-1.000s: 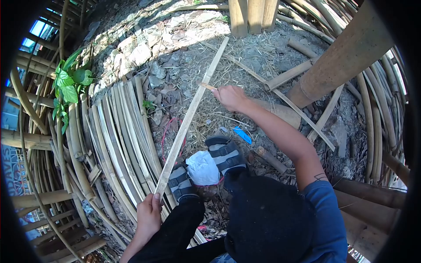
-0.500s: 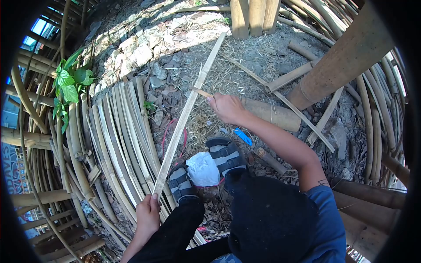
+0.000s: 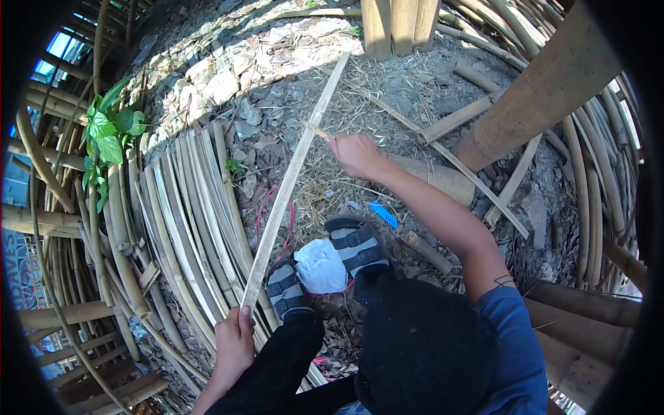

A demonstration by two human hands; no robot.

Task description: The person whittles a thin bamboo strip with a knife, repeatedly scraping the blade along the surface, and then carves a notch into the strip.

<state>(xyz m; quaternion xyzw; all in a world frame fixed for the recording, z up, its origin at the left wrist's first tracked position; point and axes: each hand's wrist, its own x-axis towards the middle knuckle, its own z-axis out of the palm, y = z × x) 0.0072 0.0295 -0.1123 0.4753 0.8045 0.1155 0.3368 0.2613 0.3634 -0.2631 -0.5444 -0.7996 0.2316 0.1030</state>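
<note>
A long split bamboo strip slants from low left up to the far ground. Near its lower end, my left hand is closed around it, thumb on top. My right hand is closed on what looks like a small knife, whose narrow blade lies across the upper part of the strip. Its handle is hidden in my fist. Under the strip and my right hand lie pale bamboo shavings.
Many bamboo strips lie side by side at left. Between my sandals is a crumpled white bundle. A blue plastic piece lies nearby. A thick bamboo pole leans at right; a green plant grows at left.
My right hand and the knife have shifted slightly up and left. The strip's far end has swung a little to the left. My left hand keeps its hold.
</note>
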